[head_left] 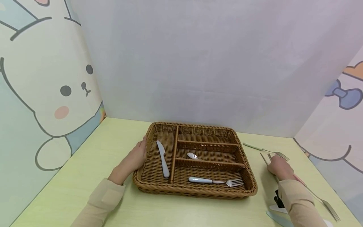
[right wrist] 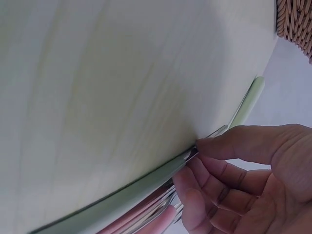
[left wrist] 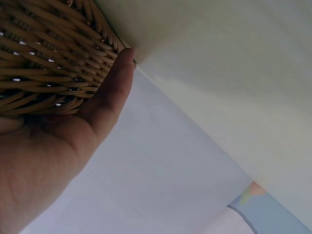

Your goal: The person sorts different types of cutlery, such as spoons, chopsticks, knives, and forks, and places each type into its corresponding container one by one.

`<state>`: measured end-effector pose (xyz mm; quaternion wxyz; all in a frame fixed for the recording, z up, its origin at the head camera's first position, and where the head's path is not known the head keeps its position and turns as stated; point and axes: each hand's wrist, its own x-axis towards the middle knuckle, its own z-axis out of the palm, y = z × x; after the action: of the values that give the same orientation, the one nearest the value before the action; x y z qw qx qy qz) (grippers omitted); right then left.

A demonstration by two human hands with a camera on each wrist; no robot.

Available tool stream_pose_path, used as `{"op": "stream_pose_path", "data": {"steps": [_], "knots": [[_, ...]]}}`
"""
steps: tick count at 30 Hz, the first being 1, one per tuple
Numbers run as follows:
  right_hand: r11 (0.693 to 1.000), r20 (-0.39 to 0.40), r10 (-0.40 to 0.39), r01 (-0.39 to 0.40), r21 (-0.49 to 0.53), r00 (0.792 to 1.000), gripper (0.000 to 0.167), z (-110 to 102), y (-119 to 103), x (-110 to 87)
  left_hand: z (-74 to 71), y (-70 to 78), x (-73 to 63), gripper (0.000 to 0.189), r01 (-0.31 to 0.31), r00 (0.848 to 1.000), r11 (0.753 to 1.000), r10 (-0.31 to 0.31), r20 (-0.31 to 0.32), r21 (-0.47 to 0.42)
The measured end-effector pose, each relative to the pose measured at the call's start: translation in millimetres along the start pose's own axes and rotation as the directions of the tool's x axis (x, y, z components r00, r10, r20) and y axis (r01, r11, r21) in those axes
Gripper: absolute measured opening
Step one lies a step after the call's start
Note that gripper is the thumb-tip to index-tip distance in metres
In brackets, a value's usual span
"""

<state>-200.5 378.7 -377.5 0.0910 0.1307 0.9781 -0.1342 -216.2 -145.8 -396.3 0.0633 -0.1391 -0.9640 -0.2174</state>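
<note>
My left hand (head_left: 137, 156) grips the left side of a brown wicker cutlery basket (head_left: 195, 190), one finger lying straight along its outer wall (left wrist: 63, 63) in the left wrist view. Inside, a pale-handled knife (head_left: 163, 159) lies in the long left compartment. A light-blue-handled fork (head_left: 201, 180) is in the front compartment, and a spoon (head_left: 193, 155) in the middle one, partly hidden by a divider. Right of the basket, my right hand (head_left: 279, 167) pinches a green-handled utensil (right wrist: 122, 200) at its metal neck between thumb and fingers; I cannot tell its kind.
A green-handled fork (head_left: 255, 147) lies beyond my right hand, close to the back wall. A pink-handled fork (head_left: 314, 195) lies to its right. Partly under the right sleeve are a black object (head_left: 278, 200) and pale utensils (head_left: 279, 218). Fabric walls border the table (head_left: 71, 189).
</note>
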Motion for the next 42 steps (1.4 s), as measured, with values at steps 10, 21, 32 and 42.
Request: {"op": "stream_pose_path", "data": {"steps": [10, 21, 32, 42], "knots": [[0.998, 0.002, -0.034, 0.034, -0.044, 0.999, 0.028, 3.5, -1.0, 0.7, 0.5, -1.7, 1.8, 0.050, 0.010, 1.000, 1.000, -0.010, 0.015, 0.001], [0.995, -0.020, -0.086, 0.084, -0.050, 0.996, 0.017, -5.9, -10.4, -2.6, 0.4, -1.6, 1.9, 0.049, 0.019, 1.000, 1.000, -0.019, 0.017, -0.004], [0.981, -0.111, -0.188, 0.182, -0.066, 0.976, 0.036, -9.2, -33.2, -7.7, -1.0, -0.7, 1.4, 0.049, 0.015, 1.000, 1.000, -0.015, 0.021, -0.003], [0.976, -0.114, -0.211, 0.204, -0.070, 0.971, 0.007, -19.8, -57.8, -6.3, 0.9, -1.4, 1.0, 0.050, 0.016, 0.999, 1.000, -0.015, 0.029, -0.011]]}}
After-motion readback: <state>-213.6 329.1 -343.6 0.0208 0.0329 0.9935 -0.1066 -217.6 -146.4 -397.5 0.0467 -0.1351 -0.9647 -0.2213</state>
